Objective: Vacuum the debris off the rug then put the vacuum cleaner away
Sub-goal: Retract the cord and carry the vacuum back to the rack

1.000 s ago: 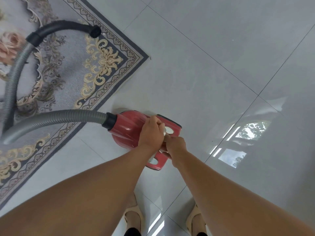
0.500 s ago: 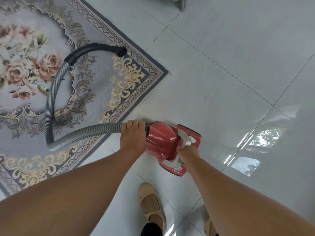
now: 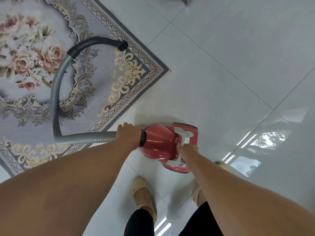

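Left hand (image 3: 128, 135) grips hose (image 3: 54, 99), right hand (image 3: 183, 148) on vacuum (image 3: 158, 142), fingers hidden

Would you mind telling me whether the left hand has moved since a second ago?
Yes. The left hand left the top of the red vacuum and now grips the hose at its joint, nearer the rug edge.

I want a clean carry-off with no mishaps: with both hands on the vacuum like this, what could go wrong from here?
1. The left hand grips only the hose end by the vacuum cleaner. The rest loops loose over the rug, so lifting may drag the nozzle and ruck the rug.
2. The trailing hose could swing toward the shoes and trip the person.
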A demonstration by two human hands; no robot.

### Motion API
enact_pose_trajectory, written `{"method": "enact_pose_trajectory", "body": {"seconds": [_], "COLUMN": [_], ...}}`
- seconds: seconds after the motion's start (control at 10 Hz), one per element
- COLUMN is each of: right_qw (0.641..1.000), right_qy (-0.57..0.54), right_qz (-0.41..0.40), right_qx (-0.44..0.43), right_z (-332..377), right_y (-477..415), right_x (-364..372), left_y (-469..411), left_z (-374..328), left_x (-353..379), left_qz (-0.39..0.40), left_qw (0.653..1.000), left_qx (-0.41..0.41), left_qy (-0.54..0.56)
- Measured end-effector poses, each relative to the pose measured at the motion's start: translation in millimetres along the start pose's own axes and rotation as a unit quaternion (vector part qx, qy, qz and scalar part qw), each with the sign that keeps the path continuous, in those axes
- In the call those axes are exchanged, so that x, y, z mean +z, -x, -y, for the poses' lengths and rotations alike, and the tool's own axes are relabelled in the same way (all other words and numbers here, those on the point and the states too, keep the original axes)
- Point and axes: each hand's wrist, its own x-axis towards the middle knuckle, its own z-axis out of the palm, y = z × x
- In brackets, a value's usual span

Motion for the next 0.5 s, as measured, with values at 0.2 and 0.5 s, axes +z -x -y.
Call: {"method": "enact_pose_trajectory", "body": {"seconds": [0.2,0.5], "right_qw": [1.000,0.999], "right_qy": [0.012,-0.011], "right_qz": [0.000,-0.039], "right_qx": [0.001,-0.004], "right_z": [11.3,23.0], "right_y": [35.3,125.7], "right_x": [-93.5,-266.5], "left_y": [54.1,120.9], "left_z": [-52.3,-149.7], "left_x": [-53.9,-204.2], "left_qz": [-0.005,0.017], "left_qw": [0.999,0.991], "left_qx": [0.043,0.116], "left_qy": [-0.004,0.060]}}
